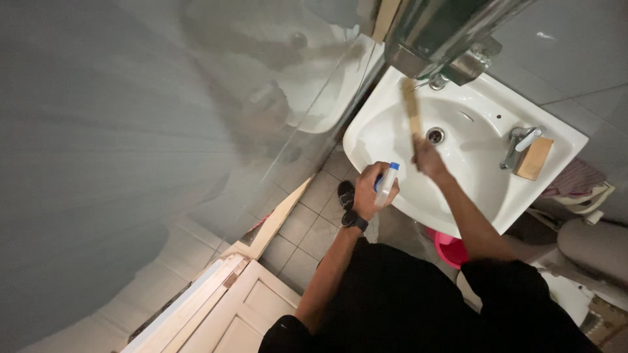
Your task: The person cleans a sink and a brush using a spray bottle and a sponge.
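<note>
The left hand [370, 191] grips a small white spray bottle with a blue cap [386, 184] at the near rim of the white ceramic washbasin [392, 124]. The right hand [428, 159] clasps a wooden-handled brush [411, 112] over the bowl. Best to keep strokes short, near the drain [435, 135].

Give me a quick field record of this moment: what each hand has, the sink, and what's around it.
left hand: wrapped around a small spray bottle with a blue top, held over the front rim of the sink; dark watch on the wrist
right hand: gripping a long pale strip, wood by the look of it, that reaches up across the basin
sink: white, drain open, no standing water visible
tap: chrome, on the right-hand rim, tan block beside it
below: pink basin on the tiled floor
</note>
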